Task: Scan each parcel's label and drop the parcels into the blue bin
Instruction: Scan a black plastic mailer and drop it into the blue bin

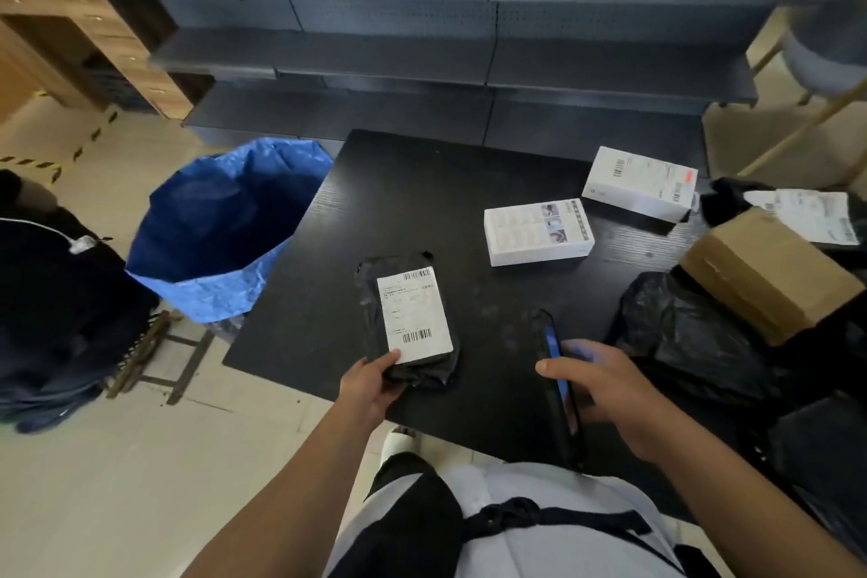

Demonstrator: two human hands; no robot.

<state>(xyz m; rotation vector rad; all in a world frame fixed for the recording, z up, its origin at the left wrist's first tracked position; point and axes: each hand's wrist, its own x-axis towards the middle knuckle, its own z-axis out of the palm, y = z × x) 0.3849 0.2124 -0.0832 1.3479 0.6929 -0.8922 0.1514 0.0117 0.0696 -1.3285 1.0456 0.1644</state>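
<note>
A flat black parcel (370,296) with a white barcode label (413,314) lies near the front left of the black table (422,202). My left hand (370,383) pinches its near corner, thumb on the label. My right hand (605,385) grips a dark phone-like scanner (558,371) edge-on, its lit screen facing right, just to the right of the parcel. The blue bin (220,225), an open blue bag, stands on the floor off the table's left edge.
Two white boxes (537,232) (640,183), a brown cardboard box (769,277) and black bagged parcels (689,333) lie on the table's right side. Dark shelving (422,61) stands behind the table. A dark heap (56,310) sits on the floor at left.
</note>
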